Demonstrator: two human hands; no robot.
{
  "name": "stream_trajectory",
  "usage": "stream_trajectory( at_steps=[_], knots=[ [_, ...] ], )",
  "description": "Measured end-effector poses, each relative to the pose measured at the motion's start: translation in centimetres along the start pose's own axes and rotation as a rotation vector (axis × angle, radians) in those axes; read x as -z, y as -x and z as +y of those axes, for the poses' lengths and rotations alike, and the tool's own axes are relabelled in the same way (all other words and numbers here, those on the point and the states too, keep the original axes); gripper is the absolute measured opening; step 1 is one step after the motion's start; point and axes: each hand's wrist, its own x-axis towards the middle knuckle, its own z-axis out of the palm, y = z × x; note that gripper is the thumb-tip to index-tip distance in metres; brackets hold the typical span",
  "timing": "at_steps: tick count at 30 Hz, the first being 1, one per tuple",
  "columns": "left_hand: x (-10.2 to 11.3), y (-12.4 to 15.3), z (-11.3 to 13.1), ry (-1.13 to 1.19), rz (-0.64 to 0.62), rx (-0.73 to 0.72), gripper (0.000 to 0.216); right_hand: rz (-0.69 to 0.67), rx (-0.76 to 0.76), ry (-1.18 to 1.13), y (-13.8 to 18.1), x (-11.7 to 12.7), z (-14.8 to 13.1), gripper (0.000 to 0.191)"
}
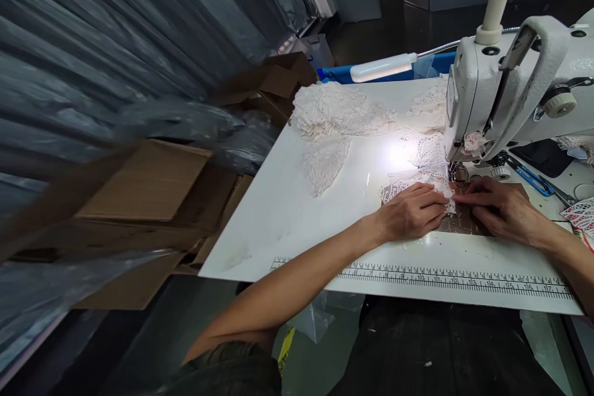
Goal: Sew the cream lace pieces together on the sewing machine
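Cardboard boxes [143, 182] and clear plastic [248, 139] lie beside grey draped sheeting [139, 25].

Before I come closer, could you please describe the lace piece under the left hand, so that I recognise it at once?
Find the white sewing machine at the right of the white table. Below the front of its head, the white lace piece lies partly over a brown sheet. Unlike the lace heap farther back, it has the fingers of the left hand on it.
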Motion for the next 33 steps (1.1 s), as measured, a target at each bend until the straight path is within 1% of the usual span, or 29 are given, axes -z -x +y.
stream_trajectory(
  at_steps=[4,8,10,13,16,22,28,33],
  knots=[
    [0.5,-0.1,-0.2,0.023,0.002,-0.001,0.018,-0.048,0.084,0.078,0.1,-0.3,-0.3,0.035],
    [0.9,-0.2,-1.1,-0.008,0.004,0.074,0.026,-0.037,0.113,0.107,0.0,-0.2,-0.6,0.035],
    [0.9,0.0,-1.4,-0.044,-0.033,0.101,0.031,-0.028,0.115,0.110,0.0,-0.1,-0.6,0.036],
    [0.8,0.3,-1.6,-0.072,-0.138,0.120,0.038,-0.032,0.110,0.128,0.0,-0.1,-0.6,0.035],
    [0.7,0.4,-1.5,-0.083,-0.194,0.139,0.037,-0.041,0.109,0.136,0.0,-0.2,-0.5,0.035],
    [0.8,0.4,-1.3,-0.086,-0.153,0.132,0.032,-0.021,0.118,0.140,0.0,-0.4,-0.6,0.034],
    [0.6,0.7,-1.9,0.015,-0.243,0.160,0.032,-0.030,0.114,0.167,0.0,-0.3,-0.6,0.033],
    [0.5,0.7,-2.2,0.021,-0.244,0.159,0.032,-0.060,0.095,0.169,-0.1,-0.2,-0.7,0.036]
  ],
)
